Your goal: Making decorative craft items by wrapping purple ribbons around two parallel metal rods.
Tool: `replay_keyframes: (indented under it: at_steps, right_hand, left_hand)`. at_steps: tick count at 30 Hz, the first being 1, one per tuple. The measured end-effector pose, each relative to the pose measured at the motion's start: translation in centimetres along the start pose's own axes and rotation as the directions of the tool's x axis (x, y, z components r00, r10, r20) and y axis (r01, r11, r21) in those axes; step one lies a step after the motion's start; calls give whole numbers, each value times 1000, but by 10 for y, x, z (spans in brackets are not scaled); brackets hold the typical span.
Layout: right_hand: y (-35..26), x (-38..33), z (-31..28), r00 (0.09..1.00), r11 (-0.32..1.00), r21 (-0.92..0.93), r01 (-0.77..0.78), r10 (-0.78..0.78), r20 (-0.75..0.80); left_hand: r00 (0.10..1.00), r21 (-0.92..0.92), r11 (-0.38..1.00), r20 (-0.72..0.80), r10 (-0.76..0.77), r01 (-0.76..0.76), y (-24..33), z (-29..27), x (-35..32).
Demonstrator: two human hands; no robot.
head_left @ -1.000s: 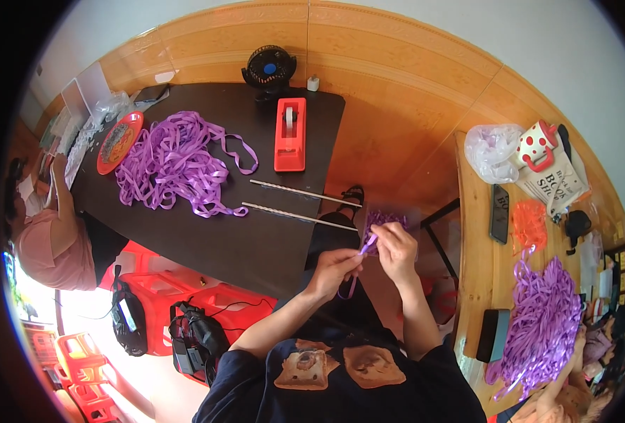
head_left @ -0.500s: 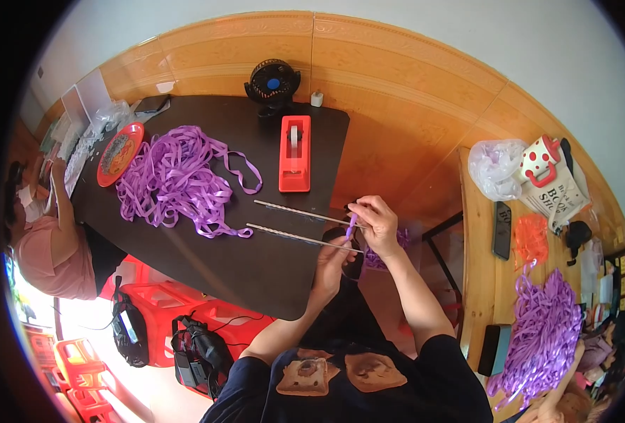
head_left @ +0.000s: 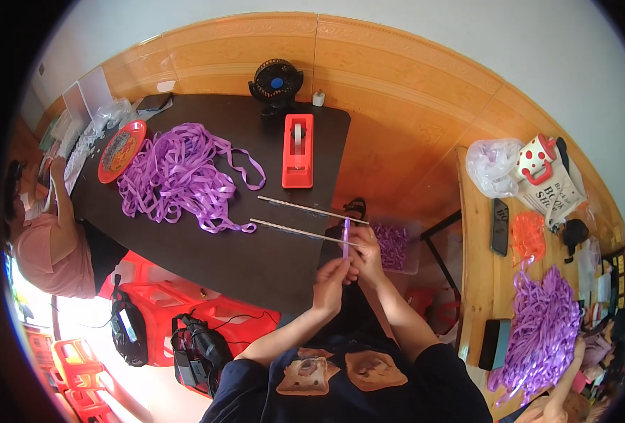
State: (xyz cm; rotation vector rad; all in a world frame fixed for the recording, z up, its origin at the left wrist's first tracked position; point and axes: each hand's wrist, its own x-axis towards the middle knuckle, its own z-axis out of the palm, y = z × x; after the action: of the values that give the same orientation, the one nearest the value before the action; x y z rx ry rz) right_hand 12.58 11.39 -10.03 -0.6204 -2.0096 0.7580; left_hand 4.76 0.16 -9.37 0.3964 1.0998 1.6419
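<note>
Purple ribbon [head_left: 346,234], silvery rods [head_left: 284,228], blackish table [head_left: 221,264].
The rods carry a spiral pattern toward their left ends; the left ribbon heap [head_left: 175,176] and right ribbon heap [head_left: 543,331] are purple too. The tape dispenser [head_left: 298,176] is red, the fan [head_left: 276,83] black with a blue centre, the wall panelling [head_left: 397,162] orange-brown. The mug [head_left: 533,158] is white with red spots; the navy shirt [head_left: 245,395] bears brown-and-cream prints [head_left: 376,371].
</note>
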Motion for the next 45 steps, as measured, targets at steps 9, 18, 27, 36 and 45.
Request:
replay_keyframes:
  at_steps: [9,18,27,36,45]
  right_hand:
    - [-51,-95,-1,965,927,288,-240,196,172]
    - [-91,-133,8,869,569,657,-494,342,357]
    - [-94,-141,16,654,537,375,-756,615,441]
    - [-107,-154,16,629,524,372,-766,493,602]
    - [-99,-157,20,433,319,302,-898,528,731]
  left_hand:
    - [958,-57,969,174,-228,241,24,-33,-72]
    - [901,-127,936,340,-271,329,51,-49,-106]
    - [903,-118,984,424,-71,133,98,-45,-106]
    - [906,213,965,359,-224,154,50,-61,-105]
    - [885,332,895,256,-388,297,30,-97,-102]
